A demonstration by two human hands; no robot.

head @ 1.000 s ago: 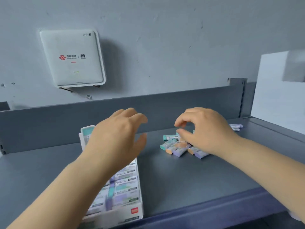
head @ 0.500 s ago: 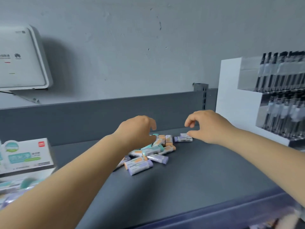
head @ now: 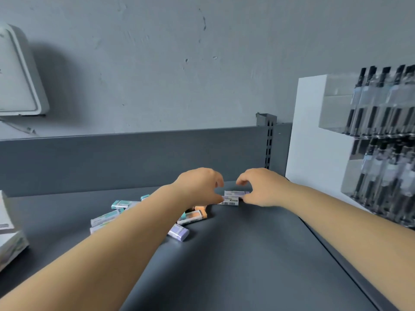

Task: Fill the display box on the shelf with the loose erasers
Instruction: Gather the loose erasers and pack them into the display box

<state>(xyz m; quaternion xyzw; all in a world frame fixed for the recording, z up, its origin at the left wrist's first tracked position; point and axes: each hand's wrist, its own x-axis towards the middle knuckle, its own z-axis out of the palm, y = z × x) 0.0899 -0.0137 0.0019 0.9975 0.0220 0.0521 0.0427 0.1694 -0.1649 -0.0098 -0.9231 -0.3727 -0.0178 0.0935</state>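
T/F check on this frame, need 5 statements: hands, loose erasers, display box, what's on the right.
1. Both hands reach toward the erasers at the back of the shelf. True: left hand and right hand flank two purple erasers.
2. The display box sits between the hands. False: the display box is at the far left edge.
3. An orange eraser lies in the loose pile. True.
4. The shelf holds no loose erasers. False: several remain.
5. A rack of scissors stands on the right. False: it is a pen display.

bare shelf [head: 247, 254] in front, pen rack [head: 368, 140] blocking right, back panel [head: 134, 160] behind
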